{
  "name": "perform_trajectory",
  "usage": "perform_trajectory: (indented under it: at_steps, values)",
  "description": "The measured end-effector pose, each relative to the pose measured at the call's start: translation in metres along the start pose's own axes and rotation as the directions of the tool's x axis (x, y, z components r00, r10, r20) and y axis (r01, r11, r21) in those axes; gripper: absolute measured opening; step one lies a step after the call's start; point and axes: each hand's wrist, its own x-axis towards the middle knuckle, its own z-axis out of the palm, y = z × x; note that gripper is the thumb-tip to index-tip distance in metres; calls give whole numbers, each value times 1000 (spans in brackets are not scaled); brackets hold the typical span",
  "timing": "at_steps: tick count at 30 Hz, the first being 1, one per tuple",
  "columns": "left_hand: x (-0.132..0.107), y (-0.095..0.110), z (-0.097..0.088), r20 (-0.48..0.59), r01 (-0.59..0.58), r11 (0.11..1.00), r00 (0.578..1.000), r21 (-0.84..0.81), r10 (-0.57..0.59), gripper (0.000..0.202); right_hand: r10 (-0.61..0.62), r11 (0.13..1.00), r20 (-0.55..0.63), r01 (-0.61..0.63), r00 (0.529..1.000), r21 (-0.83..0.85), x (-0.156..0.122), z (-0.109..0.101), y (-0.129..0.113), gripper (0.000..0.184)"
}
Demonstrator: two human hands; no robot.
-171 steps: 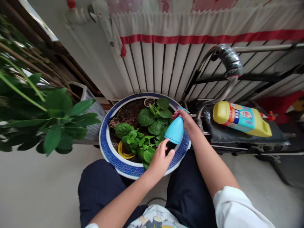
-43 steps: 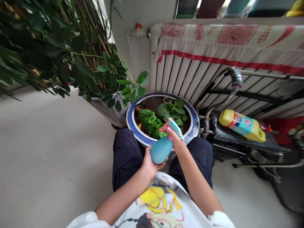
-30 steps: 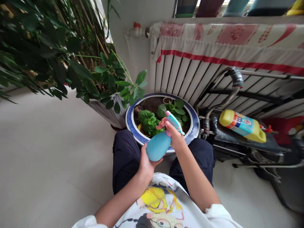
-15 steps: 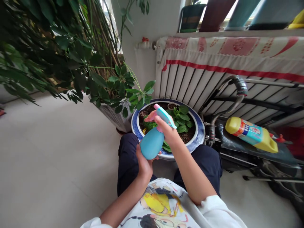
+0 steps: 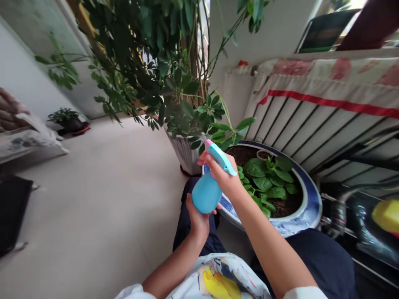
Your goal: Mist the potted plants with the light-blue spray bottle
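Observation:
A blue spray bottle with a pink nozzle is tilted in front of me, its nozzle towards the tall leafy plant. My right hand wraps round its neck and trigger head. From below, my left hand cups the base of the bottle. A faint mist shows near the nozzle, before the plant's lower leaves. Just right of the bottle, low green plants grow in soil inside a wide blue-and-white pot.
The tall plant stands in a pale ribbed pot. Behind the wide pot runs a radiator under a red-edged cloth. A yellow bottle lies at the right on a dark seat. Far left, a small potted plant sits on the floor.
My view has turned left, so the wide pot and radiator now appear further right. The spray bottle, still in both hands, has swung from over the wide pot towards the tall plant.

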Motion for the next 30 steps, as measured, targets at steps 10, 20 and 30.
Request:
perform_trajectory:
  at_steps: [10,20,30]
  values:
    - [8,18,-15,29,85,996,996,32,-86,67,62,998,-68,-60,996,34,10,20,9,24]
    - [21,26,-21,82,133,985,986,106,-142,73,11,998,-125,-4,992,62,7,16,21,20]
    - [19,27,-22,52,89,988,994,129,-96,74,-46,995,-132,57,990,76,1,14,20,21]
